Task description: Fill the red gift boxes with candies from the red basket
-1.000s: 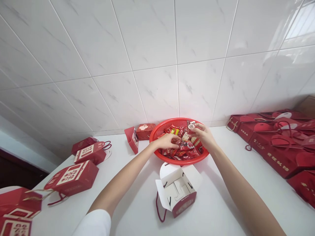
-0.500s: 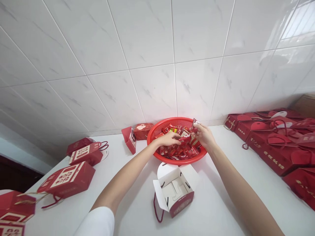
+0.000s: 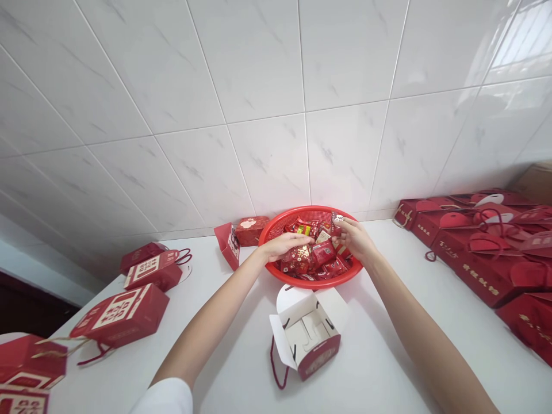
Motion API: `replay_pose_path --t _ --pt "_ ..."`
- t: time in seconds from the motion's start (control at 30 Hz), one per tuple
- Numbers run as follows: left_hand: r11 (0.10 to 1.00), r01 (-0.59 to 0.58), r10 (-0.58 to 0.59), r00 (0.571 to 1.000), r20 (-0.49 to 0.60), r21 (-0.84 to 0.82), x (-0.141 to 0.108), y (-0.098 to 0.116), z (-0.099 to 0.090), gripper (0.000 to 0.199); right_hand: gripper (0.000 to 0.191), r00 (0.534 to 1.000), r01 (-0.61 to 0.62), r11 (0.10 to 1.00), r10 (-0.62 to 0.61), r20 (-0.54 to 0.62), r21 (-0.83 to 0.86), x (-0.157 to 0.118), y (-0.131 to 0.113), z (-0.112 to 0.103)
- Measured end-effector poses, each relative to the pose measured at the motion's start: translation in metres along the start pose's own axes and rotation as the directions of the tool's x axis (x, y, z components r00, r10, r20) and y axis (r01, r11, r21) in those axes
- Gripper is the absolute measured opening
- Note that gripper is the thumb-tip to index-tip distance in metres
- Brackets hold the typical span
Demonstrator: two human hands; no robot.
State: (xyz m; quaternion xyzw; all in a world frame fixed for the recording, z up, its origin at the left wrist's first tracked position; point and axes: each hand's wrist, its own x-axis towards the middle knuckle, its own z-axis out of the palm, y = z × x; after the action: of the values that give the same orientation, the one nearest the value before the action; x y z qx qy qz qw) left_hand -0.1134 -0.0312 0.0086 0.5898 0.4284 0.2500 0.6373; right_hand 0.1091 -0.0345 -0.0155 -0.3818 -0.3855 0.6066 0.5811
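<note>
A red oval basket [image 3: 314, 284] full of small red wrapped packets stands against the tiled wall. Over its left part is my left hand [image 3: 282, 246], its fingers curved around a red packet with gold print [image 3: 299, 257]. At the basket's right side my right hand [image 3: 351, 236] pinches a small dark red packet [image 3: 335, 224] between thumb and fingers. In front of the basket sits an open red-and-white box [image 3: 318, 359], its flaps up and nothing visible inside, a dark red cord at its left.
Closed red gift boxes [image 3: 125, 316] with cords are spread on the left. Many more red boxes [image 3: 474, 253] crowd the right side. Behind the basket's left edge are a red patterned box [image 3: 251, 231] and a red folded card piece [image 3: 227, 245].
My left hand has shifted left within the basket, and a gold-printed packet now shows under its fingers. My right hand has moved slightly left, still pinching its packet.
</note>
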Motion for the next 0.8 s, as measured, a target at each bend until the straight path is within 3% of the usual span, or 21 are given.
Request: replay_pose_path --t 0.1,0.17,0.23,0.37,0.47,0.57,0.63,0.67,0.73,0.8 --pt "0.999 -0.008 0.004 0.996 -0.09 -0.045 0.001 -0.003 0.003 0.04 0.032 0.998 -0.026 0.999 0.028 0.053 -0.031 -0.002 -0.001 0.001" --pt "0.993 -0.086 0.071 0.98 -0.185 -0.076 0.004 -0.006 0.006 0.039 0.032 0.994 -0.03 0.998 0.036 0.102 -0.061 -0.004 -0.002 0.001" --pt "0.967 -0.244 0.208 0.921 -0.329 -0.071 0.008 -0.007 0.011 0.034 0.032 0.985 -0.026 0.996 0.041 0.166 -0.09 -0.006 -0.004 0.002" --pt "0.876 -0.482 0.406 0.751 -0.521 -0.012 0.018 -0.002 0.024 0.026 0.03 0.945 -0.051 0.992 0.086 0.316 -0.117 -0.014 -0.006 0.009" --pt "0.831 -0.557 0.455 0.69 -0.563 -0.012 0.022 0.006 0.034 0.029 0.027 0.922 -0.071 0.995 0.095 0.377 -0.076 -0.02 -0.005 0.019" --pt "0.813 -0.582 0.481 0.667 -0.569 0.005 0.02 0.011 0.039 0.03 0.028 0.939 -0.025 1.0 0.029 0.342 -0.018 -0.025 -0.004 0.028" --pt "0.827 -0.561 0.476 0.678 -0.56 0.023 0.015 0.012 0.037 0.029 0.032 0.963 0.041 0.999 -0.036 0.266 -0.011 -0.026 -0.007 0.03" --pt "0.849 -0.526 0.467 0.704 -0.536 0.049 0.012 0.011 0.034 0.028 0.034 0.974 0.08 0.997 -0.074 0.213 -0.018 -0.025 -0.01 0.03" --pt "0.902 -0.389 0.432 0.807 -0.402 0.188 0.004 0.008 0.026 0.025 0.038 0.984 0.145 0.989 -0.139 0.108 -0.041 -0.024 -0.016 0.026" --pt "0.869 -0.224 0.33 0.927 -0.18 0.442 -0.002 0.001 0.018 0.021 0.039 0.985 0.167 0.984 -0.165 0.047 -0.055 -0.022 -0.022 0.021"
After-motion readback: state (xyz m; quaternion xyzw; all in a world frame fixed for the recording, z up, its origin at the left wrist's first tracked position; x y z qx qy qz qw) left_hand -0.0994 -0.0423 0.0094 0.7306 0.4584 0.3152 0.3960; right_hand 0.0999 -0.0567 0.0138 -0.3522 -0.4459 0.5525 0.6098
